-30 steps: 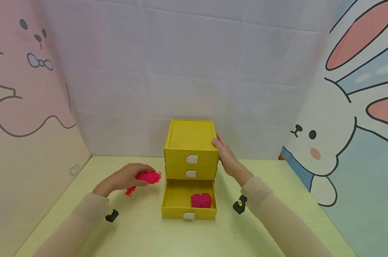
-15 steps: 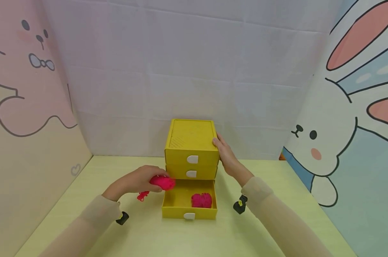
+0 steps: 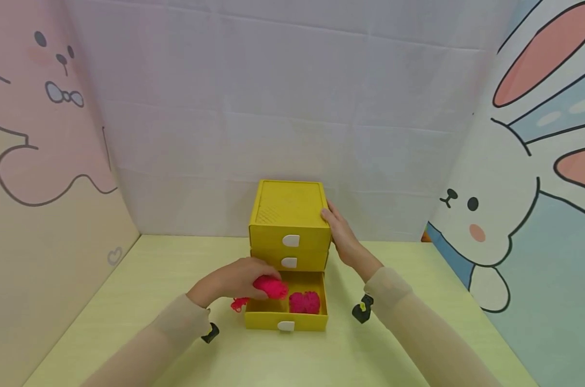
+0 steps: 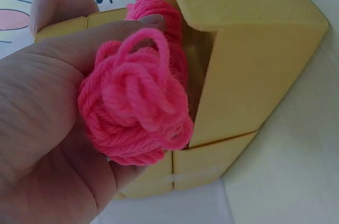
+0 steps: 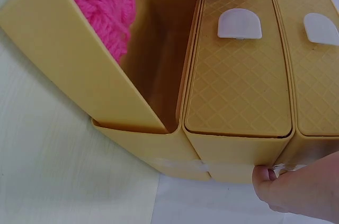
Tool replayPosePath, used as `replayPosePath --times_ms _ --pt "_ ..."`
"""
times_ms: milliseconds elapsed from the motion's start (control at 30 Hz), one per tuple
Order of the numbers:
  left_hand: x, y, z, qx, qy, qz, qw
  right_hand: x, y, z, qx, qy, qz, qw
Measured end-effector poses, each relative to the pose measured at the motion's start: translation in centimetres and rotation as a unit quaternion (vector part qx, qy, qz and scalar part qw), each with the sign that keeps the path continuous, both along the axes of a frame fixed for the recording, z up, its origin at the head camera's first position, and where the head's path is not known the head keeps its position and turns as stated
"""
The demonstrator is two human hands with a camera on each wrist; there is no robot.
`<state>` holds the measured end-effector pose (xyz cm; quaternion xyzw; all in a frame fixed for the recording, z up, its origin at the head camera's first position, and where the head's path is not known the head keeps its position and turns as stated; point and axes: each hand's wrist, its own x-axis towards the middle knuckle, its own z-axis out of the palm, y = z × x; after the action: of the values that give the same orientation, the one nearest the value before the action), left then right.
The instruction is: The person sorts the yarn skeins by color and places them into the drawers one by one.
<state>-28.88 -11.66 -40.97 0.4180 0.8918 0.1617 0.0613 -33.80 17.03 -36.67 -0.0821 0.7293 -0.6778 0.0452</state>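
My left hand [image 3: 239, 277] grips a bright pink skein of yarn [image 3: 273, 287] over the left side of the pulled-out bottom drawer [image 3: 263, 321]. Thumb and fingers wrap the skein [image 4: 140, 97] in the left wrist view, and its looped end faces that camera. Within the drawer, toward the front right, lies a second, darker pink yarn bundle [image 3: 304, 302]. My right hand [image 3: 344, 237] rests against the right side of the yellow drawer cabinet [image 3: 292, 201], thumb over its top edge and fingers along the side.
Two upper drawers with white tabs [image 3: 290, 240] are closed above the bottom one. The cabinet stands on a pale yellow-green table [image 3: 186, 252] before a white cloth backdrop [image 3: 283, 107]. Cartoon-printed panels [image 3: 505, 215] flank both sides.
My left hand has carried the pink skein rightward from beside the cabinet to over the open drawer, a loose end trailing left. My right hand and the yarn in the drawer stay put.
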Motion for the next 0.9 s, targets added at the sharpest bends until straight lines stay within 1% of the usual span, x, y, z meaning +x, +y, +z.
replayPosePath --times_ms 133,300,400,533,667,733,900 --pt "0.0 1.5 0.1 -0.005 0.006 -0.012 0.9999 0.0 0.1 -0.1 -0.003 0.000 0.002 1.0000" --pt "-0.3 3.0 -0.2 -0.018 0.013 -0.011 0.9997 -0.1 0.2 -0.2 -0.003 0.000 0.007 1.0000" --pt "-0.4 3.8 -0.5 -0.023 0.021 -0.003 0.9995 -0.1 0.2 -0.2 -0.002 -0.002 0.006 1.0000" --pt "-0.3 4.5 -0.8 -0.031 0.025 0.023 0.9990 -0.1 0.2 -0.1 0.000 -0.003 0.006 1.0000" --pt "-0.2 4.7 -1.5 -0.040 0.026 0.043 0.9979 -0.1 0.1 -0.1 0.000 0.000 0.007 1.0000" --pt "-0.3 4.7 -1.9 -0.041 0.028 0.046 0.9977 -0.1 0.2 -0.2 0.000 0.002 0.009 1.0000" --pt "-0.5 4.1 -2.9 -0.032 0.018 0.045 0.9983 -0.1 0.3 -0.2 -0.002 0.002 0.011 0.9999"
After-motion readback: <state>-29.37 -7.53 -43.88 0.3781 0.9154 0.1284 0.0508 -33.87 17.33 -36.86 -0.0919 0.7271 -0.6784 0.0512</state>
